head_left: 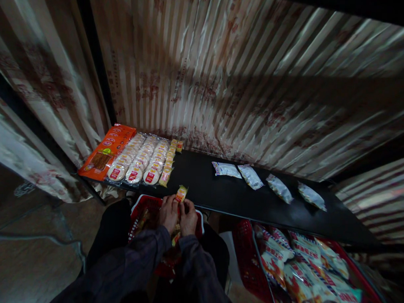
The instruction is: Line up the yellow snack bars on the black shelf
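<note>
A small yellow rectangular plastic-wrapped packet with an orange-red label [181, 193] is gripped between the fingertips of the left hand [168, 213] and the right hand [188, 217], near the front edge of a long black flat shelf [194, 177] and above a red plastic basket with a pale rim [138, 207]; the label's print is too small to read. At the shelf's left end lies a bright orange flat pouch [104, 152] with a green label patch and a picture of brown sticks. Beside it run 3 rows of white round clear-wrapped packets [134, 174] with red labels, their writing unreadable, then 1 row of yellow packets [168, 163]. Farther right lie 4 white-and-silver crinkled packets [250, 176]. Below, a red plastic crate [243, 234] holds large white printed bags [303, 279] whose red capital letters are broken by folds.
</note>
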A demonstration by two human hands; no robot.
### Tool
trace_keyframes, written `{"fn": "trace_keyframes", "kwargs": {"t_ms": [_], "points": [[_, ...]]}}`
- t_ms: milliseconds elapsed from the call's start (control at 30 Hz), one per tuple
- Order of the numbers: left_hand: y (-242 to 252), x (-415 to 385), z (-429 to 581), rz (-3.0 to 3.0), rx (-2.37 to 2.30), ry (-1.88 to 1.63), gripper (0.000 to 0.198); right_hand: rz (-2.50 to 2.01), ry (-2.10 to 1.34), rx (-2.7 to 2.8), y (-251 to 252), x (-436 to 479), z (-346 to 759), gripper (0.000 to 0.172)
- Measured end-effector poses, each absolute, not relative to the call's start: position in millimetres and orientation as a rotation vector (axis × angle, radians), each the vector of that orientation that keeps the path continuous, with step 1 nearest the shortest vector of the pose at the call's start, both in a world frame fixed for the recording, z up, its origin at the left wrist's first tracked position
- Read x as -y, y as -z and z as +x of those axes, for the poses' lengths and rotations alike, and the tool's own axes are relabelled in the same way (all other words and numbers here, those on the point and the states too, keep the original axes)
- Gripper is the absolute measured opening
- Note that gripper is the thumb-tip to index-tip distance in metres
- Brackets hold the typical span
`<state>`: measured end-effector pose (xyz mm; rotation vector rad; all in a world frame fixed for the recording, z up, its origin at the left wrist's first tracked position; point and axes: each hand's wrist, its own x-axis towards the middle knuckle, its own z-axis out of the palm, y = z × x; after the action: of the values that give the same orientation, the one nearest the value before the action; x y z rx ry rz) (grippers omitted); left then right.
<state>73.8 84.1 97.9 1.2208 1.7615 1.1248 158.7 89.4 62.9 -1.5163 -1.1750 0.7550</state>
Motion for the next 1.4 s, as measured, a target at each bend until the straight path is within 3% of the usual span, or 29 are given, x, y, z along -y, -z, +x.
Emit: {"fn": "trace_keyframes", "kwargs": {"t_ms": [800, 1400], "points": [[-105, -120, 80, 1.295, -1.741, -1.108, 0.040, -1.715, -0.672, 1.354, -90, -144, 172, 0.023], [-84, -160, 103, 1.192, -1.621, -1.210, 0.043, -1.622, -0.691, 1.402, -74, -209, 175, 0.024]]}}
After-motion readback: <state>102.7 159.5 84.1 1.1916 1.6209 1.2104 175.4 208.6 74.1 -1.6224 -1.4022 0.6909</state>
